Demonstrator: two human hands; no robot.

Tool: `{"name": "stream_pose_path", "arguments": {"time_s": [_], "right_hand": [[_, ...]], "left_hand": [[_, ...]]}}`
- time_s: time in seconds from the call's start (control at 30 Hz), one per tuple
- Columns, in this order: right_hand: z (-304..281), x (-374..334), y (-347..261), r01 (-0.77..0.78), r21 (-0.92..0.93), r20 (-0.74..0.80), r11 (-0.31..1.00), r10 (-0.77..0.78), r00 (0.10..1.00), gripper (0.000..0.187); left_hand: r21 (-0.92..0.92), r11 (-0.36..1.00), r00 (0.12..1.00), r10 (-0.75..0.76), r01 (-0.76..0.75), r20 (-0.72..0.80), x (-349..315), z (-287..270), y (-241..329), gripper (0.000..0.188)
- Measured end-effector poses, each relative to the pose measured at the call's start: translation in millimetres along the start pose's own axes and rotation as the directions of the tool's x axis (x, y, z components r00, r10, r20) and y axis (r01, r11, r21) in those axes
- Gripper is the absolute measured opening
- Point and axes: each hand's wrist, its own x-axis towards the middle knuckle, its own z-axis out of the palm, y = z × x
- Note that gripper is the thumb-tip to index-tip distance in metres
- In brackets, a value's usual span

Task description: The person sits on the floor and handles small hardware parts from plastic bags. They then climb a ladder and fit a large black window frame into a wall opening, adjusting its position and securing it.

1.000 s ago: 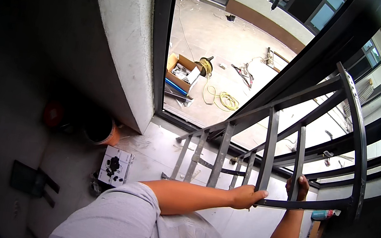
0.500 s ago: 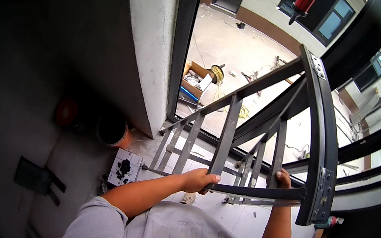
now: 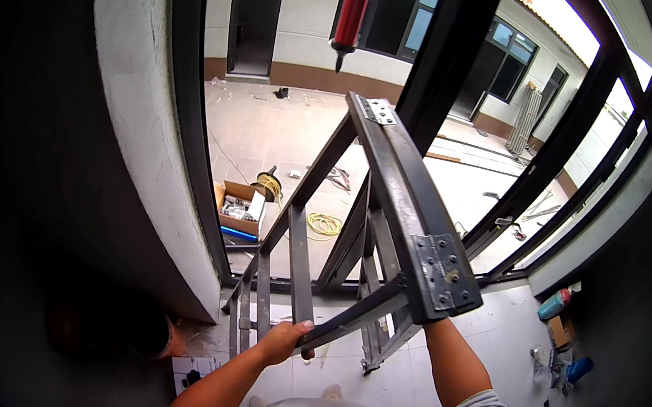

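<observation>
A dark metal stepladder (image 3: pixel 406 203) stands unfolded in front of me, its riveted hinge plates along the top. My left hand (image 3: pixel 286 342) is closed around a rung of it, near a side rail. My right forearm reaches up to the ladder's top end at the right; the hand itself is hidden behind the hinged rail, so its fingers do not show. Beyond the ladder are the black frames (image 3: pixel 440 60) of a large glazed door or window. A red tube (image 3: pixel 354 5) with a dark pointed tip shows at the top of the view.
A rough wall end (image 3: pixel 137 32) rises at the left, with an orange bucket (image 3: pixel 172 342) by its foot. Outside are an open cardboard box (image 3: pixel 241 209), a cable reel (image 3: pixel 267 185) and a coiled yellow cable (image 3: pixel 324 224). A blue item (image 3: pixel 579 369) and other clutter lie at the right.
The view has swung to the right. The ladder's top now points more toward me and its lower right end hides my right hand, which showed on the ladder before. My left hand keeps its grip.
</observation>
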Motion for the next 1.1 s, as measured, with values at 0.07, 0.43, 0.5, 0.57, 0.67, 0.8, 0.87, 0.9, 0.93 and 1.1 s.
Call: {"name": "stream_pose_path", "arguments": {"time_s": [0.07, 0.43, 0.5, 0.57, 0.67, 0.8, 0.87, 0.9, 0.93, 1.1], "right_hand": [[0, 0, 7, -0.007, 0.022, 0.011, 1.0, 0.007, 1.0, 0.029], [-8, -64, 35, -0.124, 0.011, 0.214, 0.992, 0.119, 0.97, 0.02], [-78, -93, 61, -0.259, 0.13, 0.221, 0.957, 0.227, 0.948, 0.018], [-164, -127, 105, -0.367, 0.367, 0.236, 0.855, 0.296, 0.926, 0.015], [-255, -187, 142, -0.394, 0.706, -0.058, 0.588, 0.603, 0.796, 0.021], [-320, -239, 169, -0.206, 0.831, -0.221, 0.516, 0.647, 0.73, 0.024], [-326, -245, 175, -0.21, 0.824, -0.23, 0.527, 0.649, 0.725, 0.023], [-325, -243, 177, -0.227, 0.816, -0.232, 0.532, 0.661, 0.714, 0.024], [-324, -241, 181, -0.242, 0.825, -0.197, 0.51, 0.661, 0.724, 0.024], [-307, -245, 170, -0.361, 0.747, -0.132, 0.558, 0.657, 0.742, 0.023]], "left_hand": [[0.022, 0.998, 0.998, 0.054, -0.053, -0.014, 3, -12, -14, 0.06], [0.144, 0.968, 0.747, 0.252, -0.208, -0.615, -54, -47, 20, 0.032], [0.364, 0.902, 0.402, 0.43, -0.233, -0.808, -88, -69, 50, 0.021], [0.482, 0.738, 0.259, 0.639, -0.473, -0.724, -112, -28, 130, 0.039], [0.682, 0.66, 0.39, 0.745, -0.315, -0.541, -124, 44, 257, 0.058], [0.813, 0.482, 0.535, 0.615, 0.328, -0.58, -64, 136, 337, 0.087], [0.708, 0.449, 0.66, 0.291, 0.546, -0.693, -31, 168, 353, 0.093], [0.743, 0.362, 0.662, 0.342, 0.563, -0.667, -25, 165, 350, 0.093], [0.769, 0.272, 0.669, 0.38, 0.579, -0.639, -26, 151, 343, 0.094], [0.833, 0.422, 0.713, 0.452, 0.358, -0.536, -53, 104, 331, 0.082]]}}
